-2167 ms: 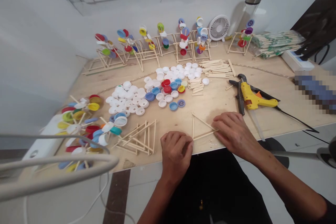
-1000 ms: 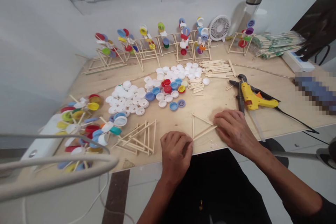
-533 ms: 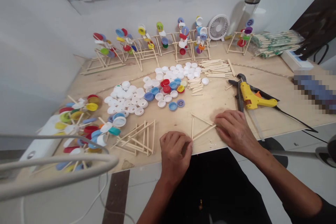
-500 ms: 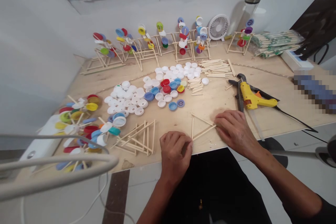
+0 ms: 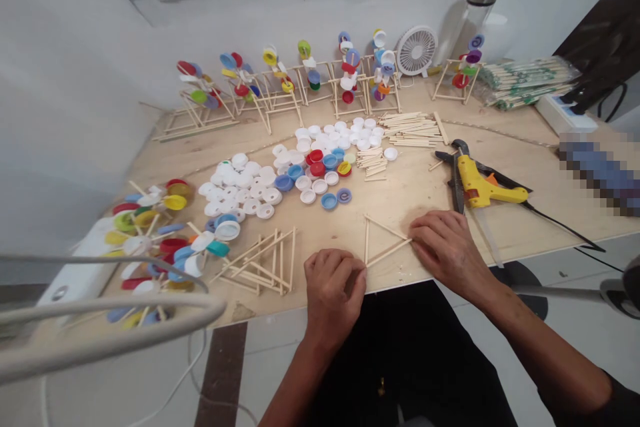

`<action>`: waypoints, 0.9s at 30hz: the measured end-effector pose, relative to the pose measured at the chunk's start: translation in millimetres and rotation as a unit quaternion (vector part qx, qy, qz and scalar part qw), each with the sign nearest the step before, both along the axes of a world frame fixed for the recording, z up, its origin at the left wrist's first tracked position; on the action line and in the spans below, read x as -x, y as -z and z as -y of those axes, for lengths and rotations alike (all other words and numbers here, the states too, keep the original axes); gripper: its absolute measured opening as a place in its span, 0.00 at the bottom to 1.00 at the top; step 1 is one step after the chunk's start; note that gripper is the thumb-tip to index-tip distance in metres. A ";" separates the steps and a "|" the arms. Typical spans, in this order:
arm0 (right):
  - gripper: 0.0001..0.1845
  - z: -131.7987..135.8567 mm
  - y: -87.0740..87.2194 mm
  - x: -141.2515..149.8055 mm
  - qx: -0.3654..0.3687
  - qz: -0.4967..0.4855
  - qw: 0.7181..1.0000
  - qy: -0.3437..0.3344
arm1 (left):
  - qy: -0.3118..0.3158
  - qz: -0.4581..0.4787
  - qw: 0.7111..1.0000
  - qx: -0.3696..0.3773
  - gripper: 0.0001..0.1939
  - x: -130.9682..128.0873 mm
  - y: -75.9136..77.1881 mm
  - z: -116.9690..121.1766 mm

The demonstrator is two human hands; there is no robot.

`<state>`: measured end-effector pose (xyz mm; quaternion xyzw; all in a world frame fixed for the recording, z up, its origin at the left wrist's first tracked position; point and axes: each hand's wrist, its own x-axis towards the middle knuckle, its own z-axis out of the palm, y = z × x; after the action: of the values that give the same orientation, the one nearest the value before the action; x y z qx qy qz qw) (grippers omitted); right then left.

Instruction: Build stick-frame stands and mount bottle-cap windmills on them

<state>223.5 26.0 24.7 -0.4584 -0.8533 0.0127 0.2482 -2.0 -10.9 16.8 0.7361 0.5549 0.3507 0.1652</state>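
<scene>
Stick triangle (image 5: pixel 388 253): three thin wooden sticks lying flat on the desk (image 5: pixel 320 230), right at its front edge.
Left hand (image 5: pixel 334 293): fingers curled, tips at the triangle's near corner; cannot tell whether they grip anything.
Right hand (image 5: pixel 447 247): released, fingers spread on the desk, tips touching the triangle's right corner.
Stick frame (image 5: pixel 255 267): a finished-looking lattice of sticks lying just left of the triangle.
Glue gun (image 5: pixel 480 187): yellow, right of the triangle, lying across black-handled pliers (image 5: pixel 457 183).
Bottle caps (image 5: pixel 307 197): mostly white, some blue and red, scattered beyond the triangle.
Craft sticks (image 5: pixel 410 130): stacked in piles, farther beyond the triangle.
Cap pinwheels (image 5: pixel 349 77): colourful, on stick stands in a row along the wall, farthest from the triangle.
</scene>
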 end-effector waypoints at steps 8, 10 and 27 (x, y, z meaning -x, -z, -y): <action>0.04 -0.7 0.1 0.2 -0.002 -0.001 1.000 0.001 | 0.012 -0.007 1.000 0.005 0.05 3.0 0.0 0.2; 0.04 -0.9 0.3 -0.4 -0.003 -0.002 1.000 0.001 | 0.016 -0.006 1.000 0.007 0.05 3.8 0.2 0.4; 0.05 0.1 -0.6 -1.1 0.007 -0.007 1.000 0.001 | 0.006 0.008 1.000 0.000 0.05 3.8 -2.2 1.3</action>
<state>224.6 25.9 25.3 -0.4608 -0.8510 0.0215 0.2509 -5.7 -12.2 19.0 0.7365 0.5490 0.3560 0.1717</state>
